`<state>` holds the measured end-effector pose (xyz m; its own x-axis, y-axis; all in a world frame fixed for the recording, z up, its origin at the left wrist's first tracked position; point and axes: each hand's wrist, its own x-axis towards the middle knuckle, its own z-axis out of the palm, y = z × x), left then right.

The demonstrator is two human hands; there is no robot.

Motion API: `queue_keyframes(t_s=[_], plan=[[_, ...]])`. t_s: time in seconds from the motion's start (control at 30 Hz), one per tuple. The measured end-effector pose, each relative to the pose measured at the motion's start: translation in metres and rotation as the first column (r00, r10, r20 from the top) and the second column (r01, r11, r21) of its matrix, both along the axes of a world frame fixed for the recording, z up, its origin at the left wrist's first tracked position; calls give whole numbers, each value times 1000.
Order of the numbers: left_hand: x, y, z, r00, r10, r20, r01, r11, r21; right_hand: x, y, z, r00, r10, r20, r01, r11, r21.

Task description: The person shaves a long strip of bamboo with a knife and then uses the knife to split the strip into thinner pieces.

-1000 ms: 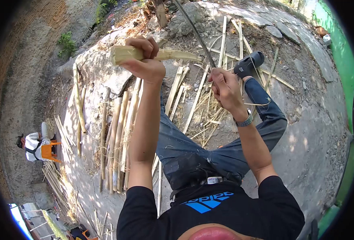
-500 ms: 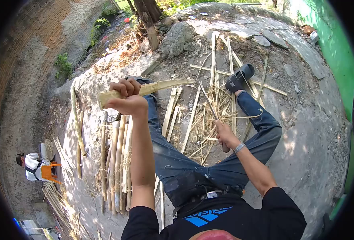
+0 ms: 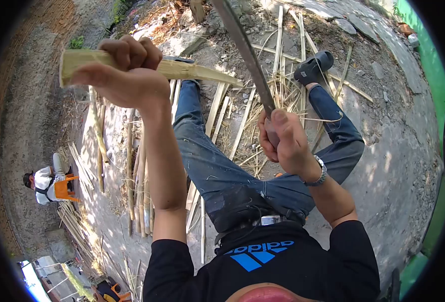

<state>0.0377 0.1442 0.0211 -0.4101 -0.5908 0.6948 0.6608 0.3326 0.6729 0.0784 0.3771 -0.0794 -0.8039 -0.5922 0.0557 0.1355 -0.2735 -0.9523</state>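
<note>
My left hand [image 3: 132, 75] is wrapped round a split bamboo piece [image 3: 207, 73], raised at the upper left. Its thick end sticks out past the thumb, and the thinner, whittled end points right. My right hand [image 3: 289, 141], with a metal watch at the wrist, grips the handle of a long-bladed knife [image 3: 245, 55]. The blade stands up and leans left, apart from the bamboo's thin tip. Below the knife, between my legs, lies a heap of bamboo shavings and thin strips [image 3: 252, 163].
Bamboo poles [image 3: 131, 176] lie to my left, with longer strips [image 3: 217, 110] on the ground ahead. Rubble and a concrete slab [image 3: 185, 43] are at the front. A green wall [image 3: 433, 95] runs along the right. Another person [image 3: 45, 183] sits on an orange chair at the far left.
The knife has swung up from low by the bamboo's tip to a raised blade. My left hand and the bamboo have come closer and moved left and up in view.
</note>
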Motion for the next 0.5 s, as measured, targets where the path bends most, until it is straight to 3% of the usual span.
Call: queue_keyframes(t_s=[0.07,0.1,0.13,0.2,0.27,0.37,0.43,0.5], plan=[[-15,12,3,997,24,-78,-31,996,-87,-1,0,-54,901,201,385,-292,936,195],[-19,11,5,996,-57,-75,51,995,-84,-2,-2,-59,997,41,65,-58,955,290],[-24,10,6,987,-141,-82,135,988,-78,-12,12,-54,998,48,44,-61,924,378],[-40,12,12,985,-153,-83,139,978,-155,-21,24,-3,996,-11,93,-19,950,311],[-63,12,20,977,-200,-73,190,974,-121,-19,28,53,984,-178,-18,179,978,104],[-75,22,27,978,-203,-53,192,967,-170,-20,32,87,938,-316,-143,289,940,-184],[-85,24,31,979,-198,-45,188,967,-172,-15,14,54,966,-252,-64,237,954,-184],[-87,23,30,975,-220,-31,213,964,-159,-30,13,-22,953,68,295,-127,974,186]])
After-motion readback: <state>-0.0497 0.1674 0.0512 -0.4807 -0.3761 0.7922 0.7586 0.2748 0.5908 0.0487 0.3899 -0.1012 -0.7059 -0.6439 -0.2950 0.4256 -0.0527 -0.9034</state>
